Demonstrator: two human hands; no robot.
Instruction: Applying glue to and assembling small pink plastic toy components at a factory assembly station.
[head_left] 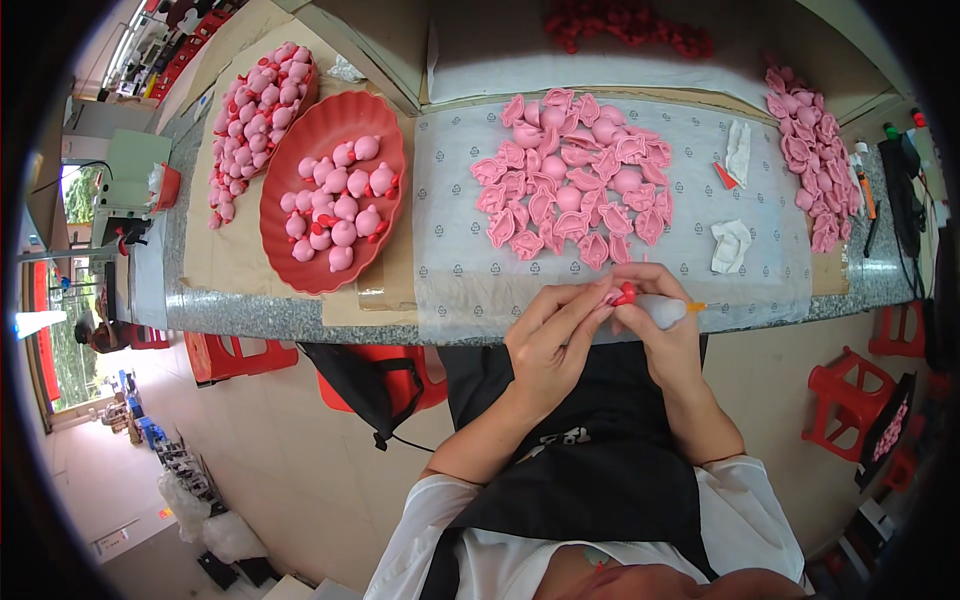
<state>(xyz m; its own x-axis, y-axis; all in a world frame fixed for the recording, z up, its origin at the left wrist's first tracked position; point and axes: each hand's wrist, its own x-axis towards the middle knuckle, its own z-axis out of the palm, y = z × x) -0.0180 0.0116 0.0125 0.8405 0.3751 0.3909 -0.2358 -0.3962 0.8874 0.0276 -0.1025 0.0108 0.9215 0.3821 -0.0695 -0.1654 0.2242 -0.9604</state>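
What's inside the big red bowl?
Inside the red bowl are round pink balls, with small red bits among them. I can't see the bottom underneath them, because they cover it.

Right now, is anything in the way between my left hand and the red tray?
Nothing visible is. Between your left hand, with the red piece at its fingertips, and the tray, only the flat sheet and cardboard lie. The pink pieces sit farther back on the sheet, off that line.
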